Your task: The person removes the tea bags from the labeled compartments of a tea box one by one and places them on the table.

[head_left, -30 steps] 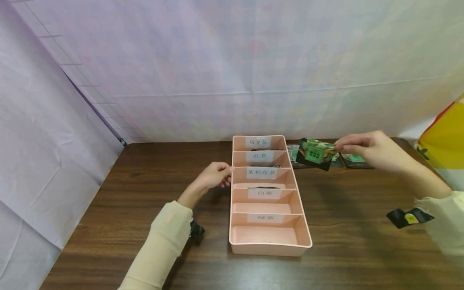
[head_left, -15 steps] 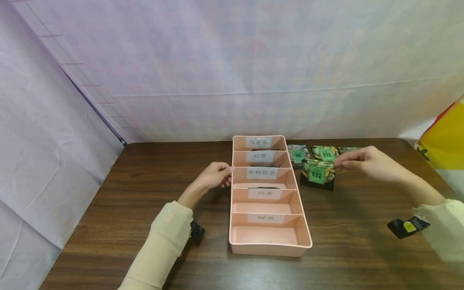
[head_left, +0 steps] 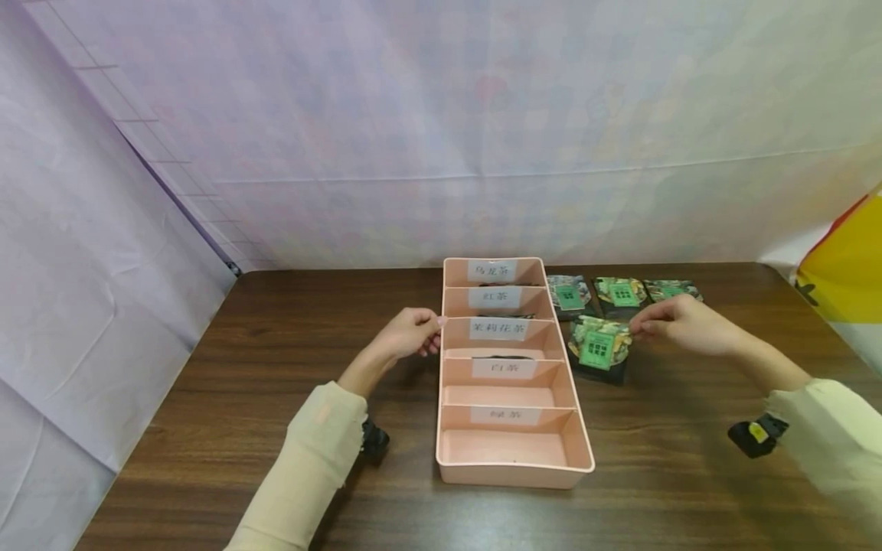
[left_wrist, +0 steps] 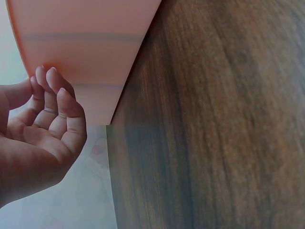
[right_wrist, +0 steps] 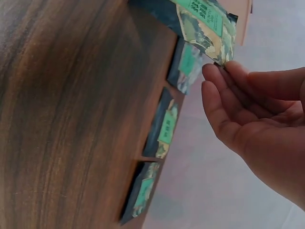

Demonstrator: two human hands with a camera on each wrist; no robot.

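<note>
A pink divided storage box [head_left: 510, 474] stands lengthwise on the table, its several compartments marked with white labels. My left hand [head_left: 409, 333] pinches its left rim, thumb over the edge and curled fingers [left_wrist: 66, 102] against the outer wall. Beside the right wall, my right hand [head_left: 689, 325] holds a black tea sachet [head_left: 598, 350] with a green label by its upper right corner. Thumb and fingertips pinch that corner in the right wrist view, and the sachet hangs tilted above the wood. Dark edges of sachets [head_left: 506, 315] show in some rear compartments.
Three similar sachets lie in a row at the table's back, right of the box: a left one [head_left: 570, 297], a middle one [head_left: 620, 295] and a right one [head_left: 674, 290]. A pale curtain [head_left: 413, 153] hangs behind, with yellow cloth [head_left: 844, 268] at far right.
My right hand has brought the sachet down and nearer to me, uncovering the row of sachets behind it. My left hand and the box have stayed in place.
</note>
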